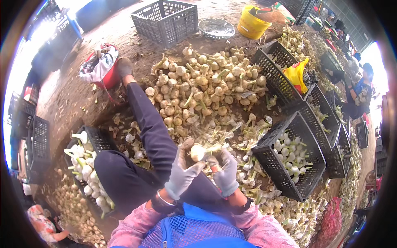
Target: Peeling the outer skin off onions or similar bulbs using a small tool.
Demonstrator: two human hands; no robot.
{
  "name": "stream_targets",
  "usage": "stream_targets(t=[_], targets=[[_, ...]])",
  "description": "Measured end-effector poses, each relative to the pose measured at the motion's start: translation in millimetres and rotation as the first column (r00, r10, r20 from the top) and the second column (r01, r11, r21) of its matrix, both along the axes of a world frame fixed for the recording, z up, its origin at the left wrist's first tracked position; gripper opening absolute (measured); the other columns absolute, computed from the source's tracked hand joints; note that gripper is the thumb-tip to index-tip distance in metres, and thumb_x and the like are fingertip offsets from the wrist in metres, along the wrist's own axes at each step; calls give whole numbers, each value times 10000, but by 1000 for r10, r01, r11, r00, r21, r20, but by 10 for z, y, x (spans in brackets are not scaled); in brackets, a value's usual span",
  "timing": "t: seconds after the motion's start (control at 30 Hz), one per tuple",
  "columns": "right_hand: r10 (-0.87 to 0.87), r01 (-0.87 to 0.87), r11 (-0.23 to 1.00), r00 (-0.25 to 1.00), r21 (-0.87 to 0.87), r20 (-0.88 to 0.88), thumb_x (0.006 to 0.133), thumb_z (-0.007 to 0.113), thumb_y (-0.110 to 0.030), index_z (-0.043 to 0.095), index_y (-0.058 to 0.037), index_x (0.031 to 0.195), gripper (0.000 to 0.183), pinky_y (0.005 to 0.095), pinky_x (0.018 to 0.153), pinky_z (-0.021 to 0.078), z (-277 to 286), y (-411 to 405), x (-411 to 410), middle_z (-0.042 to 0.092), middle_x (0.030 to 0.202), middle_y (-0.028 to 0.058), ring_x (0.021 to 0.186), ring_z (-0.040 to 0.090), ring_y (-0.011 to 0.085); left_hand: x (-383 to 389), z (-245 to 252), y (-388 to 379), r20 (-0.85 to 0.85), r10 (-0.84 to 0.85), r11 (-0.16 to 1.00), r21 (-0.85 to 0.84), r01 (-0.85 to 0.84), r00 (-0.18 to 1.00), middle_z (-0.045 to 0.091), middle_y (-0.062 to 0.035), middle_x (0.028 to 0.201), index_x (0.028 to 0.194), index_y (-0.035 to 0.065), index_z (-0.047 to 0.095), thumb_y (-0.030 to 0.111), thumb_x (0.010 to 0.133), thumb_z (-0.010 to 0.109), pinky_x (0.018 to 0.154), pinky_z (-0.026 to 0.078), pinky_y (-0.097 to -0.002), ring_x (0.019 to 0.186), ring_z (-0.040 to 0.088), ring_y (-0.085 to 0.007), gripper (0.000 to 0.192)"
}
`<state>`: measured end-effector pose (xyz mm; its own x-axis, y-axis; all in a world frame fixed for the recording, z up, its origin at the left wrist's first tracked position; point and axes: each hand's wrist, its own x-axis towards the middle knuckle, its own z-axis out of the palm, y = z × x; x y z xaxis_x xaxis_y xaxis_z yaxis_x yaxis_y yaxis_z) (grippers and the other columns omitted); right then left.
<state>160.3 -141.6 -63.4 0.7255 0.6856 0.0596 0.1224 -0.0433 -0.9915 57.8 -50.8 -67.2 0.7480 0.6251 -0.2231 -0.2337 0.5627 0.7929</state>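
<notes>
My left hand, in a soiled pale glove, holds a garlic bulb between thumb and fingers above my lap. The gloved right hand is at the bulb's stem, its fingers and thumb closed on the stem and loose skin; an orange-red band shows on one finger. Beyond my hands lies a heap of untrimmed garlic bulbs with dry stems. Peeled-off garlic skins cover the ground between the heap and me.
A black plastic crate with cleaned garlic stands at right, another crate of white bulbs at left. Farther off are an upright crate, a yellow bucket and a red bucket. Other people sit at far right and lower left.
</notes>
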Motion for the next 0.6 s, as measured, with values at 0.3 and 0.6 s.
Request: stream_targets(t=[0.3, 0.6], targets=[[-84, 226, 959, 801, -170, 593, 653, 671, -22, 568, -26, 869, 240, 375, 668, 467, -64, 56, -3, 590, 814, 140, 750, 578, 324, -31, 89, 55, -125, -82, 996, -32, 79, 989, 592, -39, 979, 1183, -28, 504, 29, 839, 615, 702, 483, -200, 811, 560, -70, 365], [-242, 239, 968, 969, -77, -41, 791, 617, -44, 574, -22, 906, 125, 305, 612, 495, -401, -133, 296, 606, 768, 98, 661, 608, 216, -110, -120, 141, 219, -256, 895, -314, 316, 942, 623, -169, 1004, 1263, -16, 452, 202, 794, 687, 711, 536, -368, 867, 635, -267, 568]])
